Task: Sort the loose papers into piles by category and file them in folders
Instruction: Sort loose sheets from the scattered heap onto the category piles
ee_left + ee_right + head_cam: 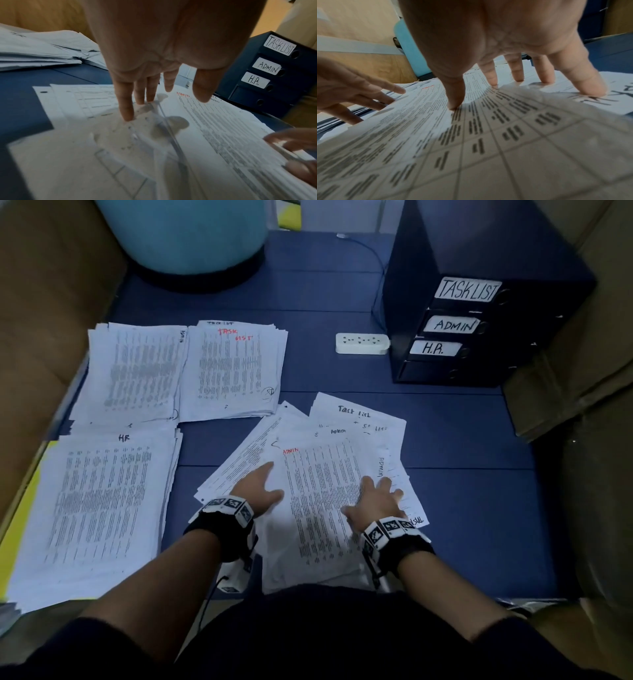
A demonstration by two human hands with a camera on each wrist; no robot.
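Note:
A fanned heap of loose printed papers [346, 436] lies in the middle of the blue mat. Its top sheet [322, 501] is marked ADMIN in red. My left hand [261, 488] rests flat on the sheet's left edge; its straight fingers [126, 109] touch the paper. On the sheet's right edge my right hand [375, 498] presses with spread fingers [590, 86] and thumb. Three sorted piles lie to the left: HR [99, 508], one with ADMIN written at its edge [133, 371] and TASK LIST [233, 371]. Dark blue folders [462, 330] labelled TASKLIST, ADMIN and H.R. are stacked at the back right.
A white power strip [362, 343] with its cable lies just left of the folders. A light-blue cylinder [191, 234] stands at the back left. Brown cardboard walls [41, 302] close in both sides. A bare strip of mat [479, 508] lies right of the heap.

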